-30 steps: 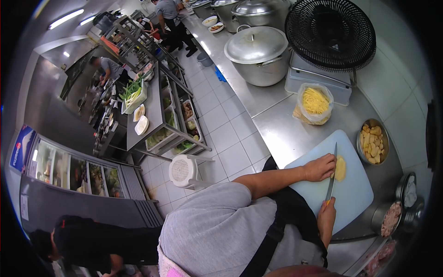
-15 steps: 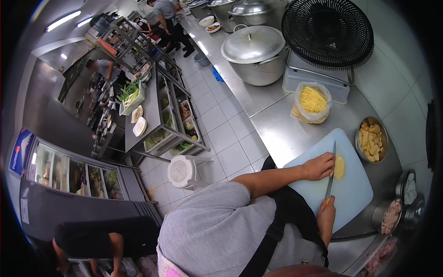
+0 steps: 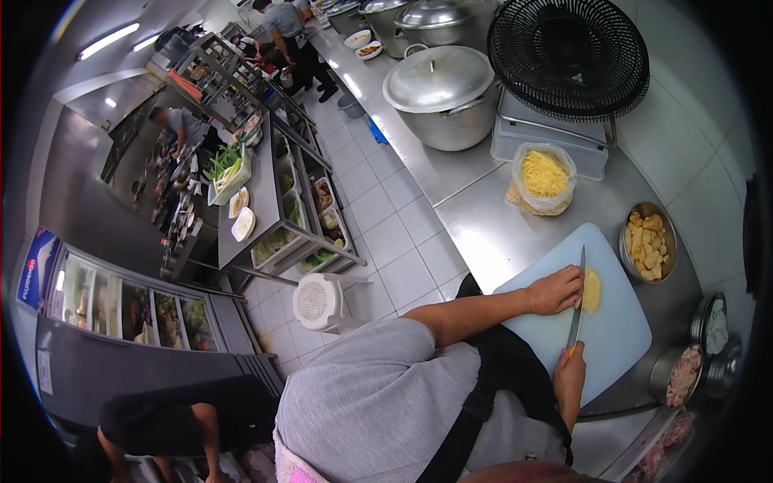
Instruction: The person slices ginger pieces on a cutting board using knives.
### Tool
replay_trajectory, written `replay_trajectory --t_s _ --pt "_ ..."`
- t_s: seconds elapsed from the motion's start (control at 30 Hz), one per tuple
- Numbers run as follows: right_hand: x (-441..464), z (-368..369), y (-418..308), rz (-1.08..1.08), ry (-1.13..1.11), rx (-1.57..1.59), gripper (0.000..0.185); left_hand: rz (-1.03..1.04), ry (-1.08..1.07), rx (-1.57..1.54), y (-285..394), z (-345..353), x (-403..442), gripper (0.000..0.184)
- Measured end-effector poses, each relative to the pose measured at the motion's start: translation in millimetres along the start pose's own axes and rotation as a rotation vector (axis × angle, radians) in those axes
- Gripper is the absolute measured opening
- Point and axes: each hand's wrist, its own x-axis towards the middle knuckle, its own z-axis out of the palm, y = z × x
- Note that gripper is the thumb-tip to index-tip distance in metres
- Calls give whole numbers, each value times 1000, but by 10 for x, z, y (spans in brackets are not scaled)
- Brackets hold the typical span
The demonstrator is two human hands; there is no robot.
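My right hand (image 3: 570, 377) is wrapped round the yellow handle of a knife (image 3: 575, 328), whose blade lies across the light blue cutting board (image 3: 620, 338). Pale yellow slices (image 3: 593, 291) rest on the board along the blade's right side. On the other side of the blade, my left hand (image 3: 555, 291) has its fingers curled down close against it; what they hold is hidden beneath them. A metal bowl of yellow chunks (image 3: 648, 245) stands right of the board, and a clear bag of thin yellow strips (image 3: 545, 175) above it.
A lidded pot (image 3: 441, 97), a scale (image 3: 547, 145) and a black fan grille (image 3: 568, 56) are on the steel counter (image 3: 475, 217). Tins (image 3: 683, 377) stand at the right. A white stool (image 3: 316, 301) is behind; a co-worker (image 3: 161, 423) bends at lower left.
My hands, the knife and the slices look almost unchanged. The co-worker at lower left has bent down and reached forward. The view has shifted slightly.
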Motion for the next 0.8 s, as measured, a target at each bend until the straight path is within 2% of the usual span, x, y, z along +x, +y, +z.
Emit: replay_trajectory --t_s 0.17,0.8 --pt "5 -24 10 -8 -22 -3 33 -46 -30 -3 13 3 -4 18" --pt "-14 -31 -36 -13 -4 16 27 14 -1 9 41 -24 12 21"
